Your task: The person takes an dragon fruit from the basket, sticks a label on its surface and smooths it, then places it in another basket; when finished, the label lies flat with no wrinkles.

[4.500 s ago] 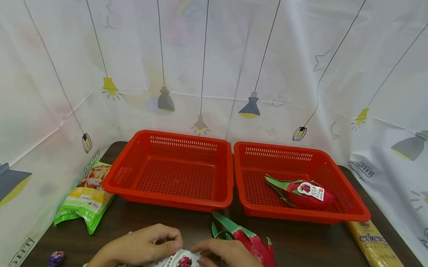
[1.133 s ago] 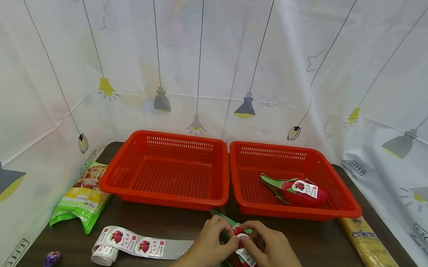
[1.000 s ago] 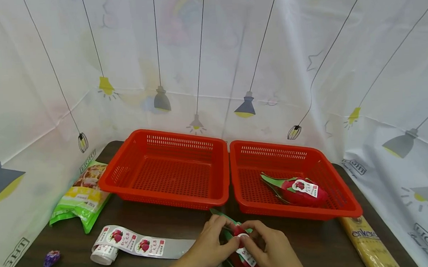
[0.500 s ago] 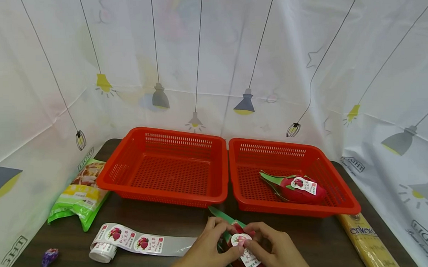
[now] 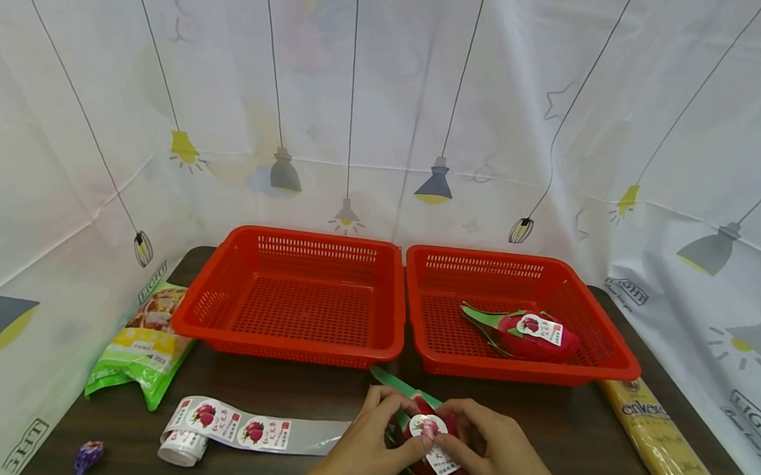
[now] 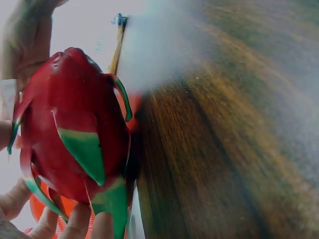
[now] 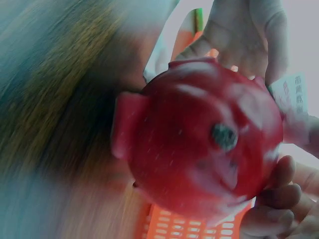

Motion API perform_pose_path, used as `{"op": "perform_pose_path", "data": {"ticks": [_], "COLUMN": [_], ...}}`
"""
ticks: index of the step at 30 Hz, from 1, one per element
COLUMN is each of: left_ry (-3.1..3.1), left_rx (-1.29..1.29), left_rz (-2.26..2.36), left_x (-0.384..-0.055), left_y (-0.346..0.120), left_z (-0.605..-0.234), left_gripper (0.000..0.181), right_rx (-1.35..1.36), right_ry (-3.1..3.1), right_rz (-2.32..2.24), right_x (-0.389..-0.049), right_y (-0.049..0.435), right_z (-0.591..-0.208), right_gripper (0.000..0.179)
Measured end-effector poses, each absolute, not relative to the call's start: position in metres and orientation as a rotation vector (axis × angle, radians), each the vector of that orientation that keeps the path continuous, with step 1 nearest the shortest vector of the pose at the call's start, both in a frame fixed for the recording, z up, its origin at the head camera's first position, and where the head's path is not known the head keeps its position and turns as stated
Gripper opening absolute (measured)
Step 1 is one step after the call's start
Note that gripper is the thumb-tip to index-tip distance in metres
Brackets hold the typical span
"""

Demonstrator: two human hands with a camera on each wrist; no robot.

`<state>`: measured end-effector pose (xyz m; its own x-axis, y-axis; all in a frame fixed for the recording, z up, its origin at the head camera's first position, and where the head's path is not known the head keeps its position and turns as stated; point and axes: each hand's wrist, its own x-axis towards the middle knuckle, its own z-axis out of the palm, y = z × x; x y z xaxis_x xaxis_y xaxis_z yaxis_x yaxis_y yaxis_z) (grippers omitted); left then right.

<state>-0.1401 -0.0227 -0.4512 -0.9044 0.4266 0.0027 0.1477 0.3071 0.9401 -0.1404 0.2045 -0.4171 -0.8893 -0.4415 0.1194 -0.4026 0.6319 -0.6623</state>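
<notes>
A red dragon fruit with green-tipped scales (image 6: 75, 109) is between both hands at the front of the table. On its upper side sits a white label (image 5: 441, 460) with a dragon fruit picture. My left hand (image 5: 371, 444) holds the fruit from the left, fingers along its leafy end. From the right, my right hand (image 5: 495, 443) grips it with curled fingers. Both thumbs press on the middle of the label, hiding part of it. In the right wrist view, the fruit's round end (image 7: 184, 139) shows its dark stub. A label roll (image 5: 183, 447) trails its strip (image 5: 264, 433) toward my left hand.
Two red baskets stand behind: the left basket (image 5: 290, 354) and the right basket (image 5: 524, 374), which holds another labelled dragon fruit (image 5: 529, 338). A green-yellow food bag (image 5: 142, 347) and a lollipop (image 5: 88, 455) lie left. A yellow pasta packet (image 5: 654, 423) lies right.
Earlier both hands were at the label strip, with the dragon fruit beside them. Now the roll lies at left, and both hands hold the fruit with a label on it. Lately, the thumbs have slid slightly.
</notes>
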Motion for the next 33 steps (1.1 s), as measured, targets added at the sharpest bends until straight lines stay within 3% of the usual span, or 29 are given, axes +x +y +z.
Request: {"op": "perform_pose_path", "data": {"ticks": [6, 13, 21, 27, 33], "left_ry": [2.327, 2.324, 2.123, 1.82, 1.721], "left_rx": [0.514, 0.48, -0.082, -0.103, -0.049], "left_rz": [1.628, 1.656, 1.96, 1.895, 1.964], "left_x": [-0.141, -0.14, -0.132, -0.131, -0.134], "left_y": [-0.024, -0.022, -0.033, -0.037, -0.025], "left_z": [-0.453, -0.456, -0.476, -0.475, -0.464], "left_gripper": [0.035, 0.037, 0.058, 0.086, 0.101], "right_rx": [-0.642, -0.527, -0.26, -0.171, -0.211], "right_ry": [2.657, 2.588, 2.598, 2.546, 2.536], "right_rz": [-1.027, -1.012, -1.005, -1.082, -1.191], "right_x": [-0.141, -0.145, -0.148, -0.147, -0.142], "right_y": [0.218, 0.228, 0.233, 0.241, 0.229], "right_z": [-0.418, -0.42, -0.429, -0.436, -0.437], "right_gripper": [0.05, 0.054, 0.063, 0.065, 0.062]}}
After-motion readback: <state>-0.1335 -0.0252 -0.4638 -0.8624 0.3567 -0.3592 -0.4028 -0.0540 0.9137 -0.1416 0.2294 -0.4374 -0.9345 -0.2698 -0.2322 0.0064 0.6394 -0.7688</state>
